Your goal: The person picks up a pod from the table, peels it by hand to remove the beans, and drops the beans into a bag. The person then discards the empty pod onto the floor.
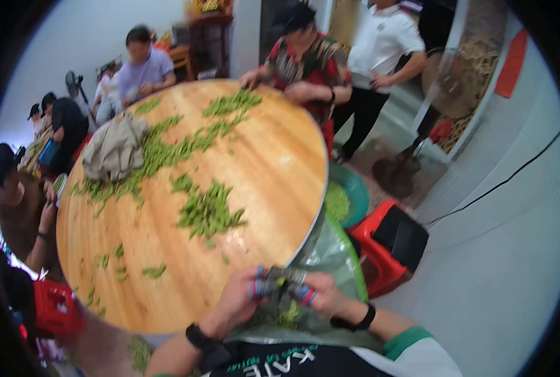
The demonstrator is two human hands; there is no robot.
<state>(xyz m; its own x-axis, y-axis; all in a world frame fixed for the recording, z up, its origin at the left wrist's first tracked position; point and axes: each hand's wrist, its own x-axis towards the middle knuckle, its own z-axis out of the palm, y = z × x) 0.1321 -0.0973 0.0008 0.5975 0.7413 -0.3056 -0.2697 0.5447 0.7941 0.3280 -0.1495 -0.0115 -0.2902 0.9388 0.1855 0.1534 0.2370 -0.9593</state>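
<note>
Over the table's near edge, my left hand (237,296) and my right hand (325,295) meet with fingertips pinched together. A small green bean pod (282,282) shows between them, partly hidden by the fingers. Grey, blue and red wrappings cover several fingertips. Below the hands, some light green beans (288,315) lie on a translucent green plastic sheet or bag (330,254). Nearest on the round wooden table (273,207) is a heap of green pods (207,210).
More pods (173,147) spread across the table beside a crumpled grey cloth (117,146). A teal basin (349,195) of beans and a red stool (387,248) stand at right. Several people sit or stand around. A pedestal fan (446,81) stands beyond.
</note>
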